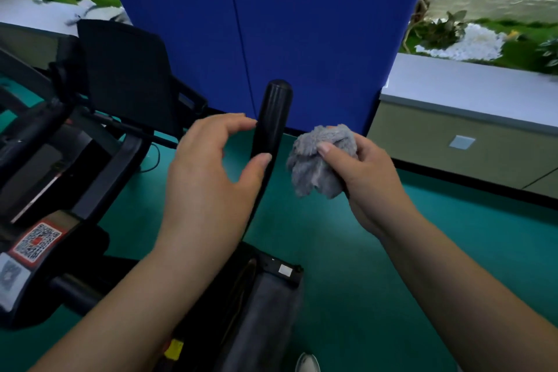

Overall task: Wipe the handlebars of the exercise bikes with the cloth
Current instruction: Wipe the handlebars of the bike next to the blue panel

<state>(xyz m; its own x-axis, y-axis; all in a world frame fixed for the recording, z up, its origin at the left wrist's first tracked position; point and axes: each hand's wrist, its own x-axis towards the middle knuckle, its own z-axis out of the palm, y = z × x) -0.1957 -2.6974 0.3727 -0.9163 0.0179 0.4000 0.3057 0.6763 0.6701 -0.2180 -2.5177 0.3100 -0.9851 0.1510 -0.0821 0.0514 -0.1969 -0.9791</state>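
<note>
A black, rounded-tip handlebar (271, 124) rises upright at the middle, curving down toward the dark bike frame. The left hand (208, 172) is cupped beside it, fingers and thumb loosely curled, fingertips at the bar's left edge; whether they touch it is hard to tell. The right hand (362, 178) grips a crumpled grey fluffy cloth (320, 160) just right of the bar, apart from it. Behind stands a blue panel (271, 15); below lies a teal floor (347, 266). A red QR-code sticker (36, 240) sits at lower left.

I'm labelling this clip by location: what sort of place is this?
Probably a gym or fitness room: a black handlebar of an exercise machine, another machine beside it, and green rubbery flooring. The right hand holds a grey cloth.
</note>
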